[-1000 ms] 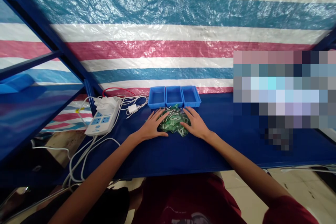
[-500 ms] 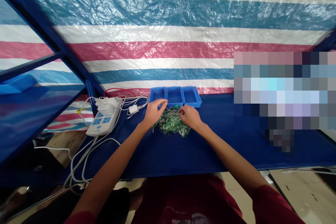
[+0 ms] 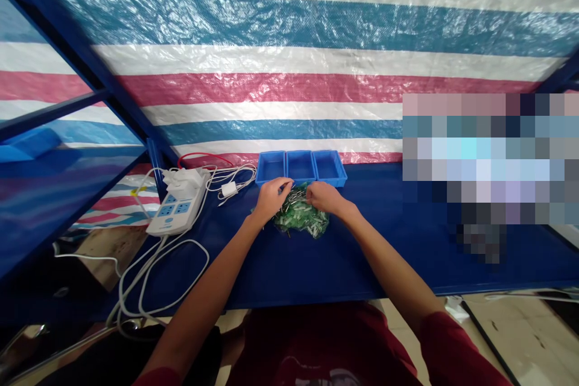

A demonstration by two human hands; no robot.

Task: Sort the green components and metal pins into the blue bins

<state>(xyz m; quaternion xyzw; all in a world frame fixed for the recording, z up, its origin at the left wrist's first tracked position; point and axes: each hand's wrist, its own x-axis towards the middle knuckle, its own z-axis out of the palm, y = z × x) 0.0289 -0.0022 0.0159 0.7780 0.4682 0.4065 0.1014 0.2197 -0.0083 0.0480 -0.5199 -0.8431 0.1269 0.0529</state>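
A green plastic bag (image 3: 296, 218) lies spread on the blue table, with many small dark, metallic and white pieces heaped on it. My left hand (image 3: 270, 198) is at the heap's left side, thumb and fingertips pinched together just in front of the bins. Whatever they pinch is too small to make out. On the right side of the heap, my right hand (image 3: 326, 198) has its fingers curled down onto the pieces, and its fingertips are partly hidden. Behind both hands, three blue bins (image 3: 335, 181) stand side by side.
At the left, a white power strip (image 3: 174, 217) holds plugged-in adapters, with loose white cables around it. A small white charger (image 3: 228, 189) lies beside the bins. Striped plastic sheeting (image 3: 289, 87) hangs behind the table (image 3: 316, 271). The right side is partly pixelated.
My left hand has shifted slightly right and its fingertips have closed together. My right hand's fingers have curled further down into the pieces. The bins stay in place.
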